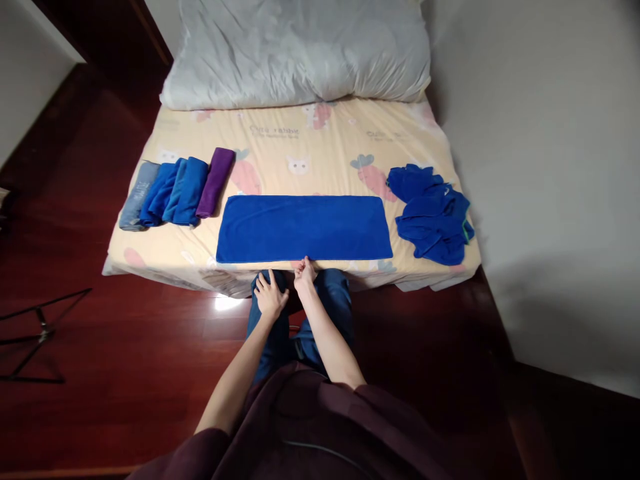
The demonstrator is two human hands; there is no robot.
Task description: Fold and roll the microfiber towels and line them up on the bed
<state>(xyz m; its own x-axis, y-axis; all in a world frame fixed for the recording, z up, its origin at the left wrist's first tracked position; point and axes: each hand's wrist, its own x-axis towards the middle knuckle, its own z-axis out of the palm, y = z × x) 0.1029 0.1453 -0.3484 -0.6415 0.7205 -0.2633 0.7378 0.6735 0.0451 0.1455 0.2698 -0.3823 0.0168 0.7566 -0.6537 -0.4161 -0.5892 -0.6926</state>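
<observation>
A blue cloth lies flat on the bed as a long rectangle, its long side along the near edge. My right hand pinches the middle of that near edge with its fingertips. My left hand rests on my left knee with its fingers spread, holding nothing. To the left lie several rolled or folded cloths: a purple one, blue ones and a grey-blue one. On the right is a crumpled heap of blue cloths, with a bit of green edging.
The bed has a yellow patterned sheet, and a large grey quilt is bundled at its far end. A wall stands close on the right. Black stand legs are on the floor at the left.
</observation>
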